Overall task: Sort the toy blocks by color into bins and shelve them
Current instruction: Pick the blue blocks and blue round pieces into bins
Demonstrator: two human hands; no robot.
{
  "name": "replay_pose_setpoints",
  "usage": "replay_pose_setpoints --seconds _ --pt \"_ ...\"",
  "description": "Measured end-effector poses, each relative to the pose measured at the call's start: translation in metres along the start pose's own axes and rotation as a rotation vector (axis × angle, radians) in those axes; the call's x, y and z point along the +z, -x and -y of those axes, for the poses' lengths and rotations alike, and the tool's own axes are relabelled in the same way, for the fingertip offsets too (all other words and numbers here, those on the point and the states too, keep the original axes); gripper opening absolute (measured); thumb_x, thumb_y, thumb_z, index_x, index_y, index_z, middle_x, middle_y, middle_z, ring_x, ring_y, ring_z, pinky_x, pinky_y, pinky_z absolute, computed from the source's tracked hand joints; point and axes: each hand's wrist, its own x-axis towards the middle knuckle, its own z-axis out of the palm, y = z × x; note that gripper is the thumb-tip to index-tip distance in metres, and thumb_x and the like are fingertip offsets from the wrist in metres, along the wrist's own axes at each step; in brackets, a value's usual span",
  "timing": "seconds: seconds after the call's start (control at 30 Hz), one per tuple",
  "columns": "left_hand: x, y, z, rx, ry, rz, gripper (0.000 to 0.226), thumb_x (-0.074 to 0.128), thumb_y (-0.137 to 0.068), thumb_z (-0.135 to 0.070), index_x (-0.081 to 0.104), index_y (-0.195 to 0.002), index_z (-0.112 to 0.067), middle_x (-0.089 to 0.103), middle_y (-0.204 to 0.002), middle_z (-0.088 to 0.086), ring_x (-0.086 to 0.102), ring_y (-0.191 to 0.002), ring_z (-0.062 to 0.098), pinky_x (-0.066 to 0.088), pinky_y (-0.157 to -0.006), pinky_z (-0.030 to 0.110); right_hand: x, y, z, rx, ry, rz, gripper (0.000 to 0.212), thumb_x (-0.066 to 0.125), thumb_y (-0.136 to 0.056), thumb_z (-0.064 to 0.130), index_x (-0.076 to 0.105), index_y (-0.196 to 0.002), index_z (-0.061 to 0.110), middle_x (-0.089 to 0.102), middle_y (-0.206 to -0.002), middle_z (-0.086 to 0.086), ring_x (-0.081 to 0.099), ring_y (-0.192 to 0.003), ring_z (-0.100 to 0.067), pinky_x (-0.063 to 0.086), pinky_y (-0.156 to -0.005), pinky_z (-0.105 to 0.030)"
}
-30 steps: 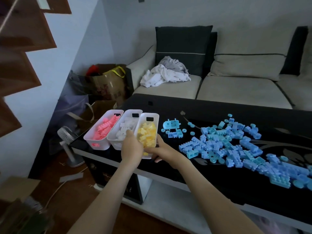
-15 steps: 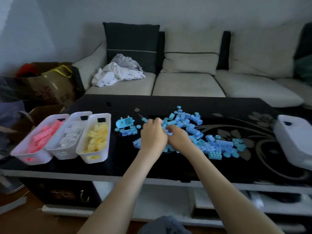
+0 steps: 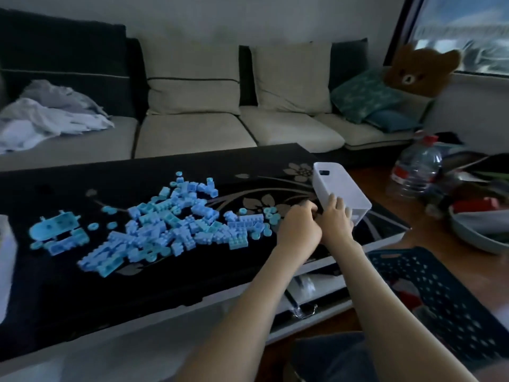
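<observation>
I see R hand [image 3: 337,220] with fingers [image 3: 334,201] laid fairly straight across the near end of the white bin [image 3: 343,183]. Thumb is hidden, so I cannot tell if the grip is closed. The bin runs away from these fingertips, along the right end of the black table [image 3: 192,274]. L hand [image 3: 298,230] is touching R hand. Its fingers [image 3: 308,209] are curled at the bin's near-left corner, contents not visible. Blue blocks [image 3: 165,224] lie in a loose pile on the table, starting just left of L fingertips.
</observation>
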Motion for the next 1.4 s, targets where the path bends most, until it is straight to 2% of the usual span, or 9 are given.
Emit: replay_pose_setpoints --seconds 0.1,0.23,0.33,0.43,0.57,0.83,1.07,1.2,1.4 --pt "0.011 -0.009 0.013 0.029 0.039 0.065 0.053 0.043 -0.087 0.004 0.048 -0.134 -0.02 0.053 -0.128 0.008 0.053 -0.114 0.024 0.047 -0.086 0.031 0.003 -0.01 -0.012 0.04 0.04 0.051 0.072 0.045 -0.095 0.013 -0.001 -0.149 0.003 0.012 -0.153 -0.017 0.02 -0.137 -0.037 0.032 -0.105 -0.043" --pt "0.009 -0.019 0.032 0.053 0.034 0.035 0.048 0.044 -0.093 -0.005 0.044 -0.137 -0.024 0.051 -0.129 0.006 0.054 -0.111 0.022 0.048 -0.085 0.032 -0.008 -0.016 -0.015 -0.051 0.236 -0.007 0.028 0.04 -0.095 0.007 0.048 -0.122 0.001 0.054 -0.122 -0.016 0.053 -0.113 -0.03 0.045 -0.081 -0.033" --pt "0.016 -0.018 0.035 0.17 0.02 0.053 0.045 0.047 -0.091 -0.009 0.05 -0.133 -0.025 0.055 -0.124 0.003 0.051 -0.113 0.019 0.045 -0.093 0.033 -0.011 -0.01 -0.001 -0.098 0.292 0.025 0.021 0.042 -0.094 0.005 0.058 -0.107 0.002 0.059 -0.093 -0.01 0.06 -0.082 -0.024 0.044 -0.059 -0.029" --pt "0.029 -0.01 0.033 0.147 0.088 0.054 0.037 0.051 -0.089 -0.019 0.052 -0.126 -0.019 0.06 -0.118 0.003 0.056 -0.11 0.021 0.048 -0.093 0.041 -0.009 -0.001 0.012 -0.08 0.24 0.046 0.016 0.044 -0.091 0.005 0.058 -0.1 0.004 0.05 -0.079 -0.006 0.055 -0.073 -0.023 0.043 -0.058 -0.03" --pt "0.037 -0.008 0.027 0.128 0.194 0.008 0.044 0.056 -0.089 -0.004 0.046 -0.132 -0.005 0.052 -0.132 0.016 0.05 -0.121 0.031 0.042 -0.102 0.046 -0.015 0.004 0.01 -0.06 0.195 -0.026 0.022 0.041 -0.093 0.005 0.059 -0.104 0.005 0.053 -0.083 -0.007 0.056 -0.074 -0.024 0.043 -0.06 -0.031" --pt "0.046 -0.011 0.016 0.121 0.381 -0.019 0.041 0.055 -0.091 -0.004 0.05 -0.131 -0.012 0.062 -0.12 0.009 0.059 -0.11 0.024 0.048 -0.094 0.035 -0.026 0.001 -0.006 0.043 -0.107 0.022 0.02 0.041 -0.089 0.012 0.058 -0.08 0.004 0.055 -0.075 -0.008 0.051 -0.059 -0.023 0.043 -0.051 -0.026" --pt "0.058 -0.018 0.01 0.135 0.445 -0.058 0.046 0.061 -0.087 -0.005 0.049 -0.131 -0.012 0.054 -0.131 0.009 0.051 -0.122 0.024 0.043 -0.103 0.038 -0.03 0.0 -0.017 0.076 -0.28 -0.058 0.033 0.039 -0.09 0.016 0.044 -0.059 0.009 0.049 -0.06 -0.006 0.051 -0.054 -0.024 0.042 -0.05 -0.027" --pt "0.057 -0.022 0.011 0.156 0.433 -0.055 0.049 0.06 -0.09 -0.007 0.046 -0.136 -0.011 0.048 -0.14 0.009 0.044 -0.13 0.024 0.037 -0.108 0.038 -0.031 0.001 -0.016 0.078 -0.411 -0.044 0.03 0.041 -0.086 0.015 0.056 -0.063 0.002 0.062 -0.068 -0.017 0.065 -0.06 -0.033 0.056 -0.056 -0.04" --pt "0.057 -0.027 0.016 0.191 0.402 -0.008 0.054 0.063 -0.09 -0.015 0.042 -0.139 -0.02 0.035 -0.149 0.003 0.033 -0.138 0.019 0.034 -0.111 0.038 -0.033 -0.006 -0.021 0.09 -0.429 -0.048 0.033 0.044 -0.089 0.009 0.047 -0.056 0.009 0.045 -0.055 -0.004 0.04 -0.043 -0.014 0.03 -0.041 -0.02"
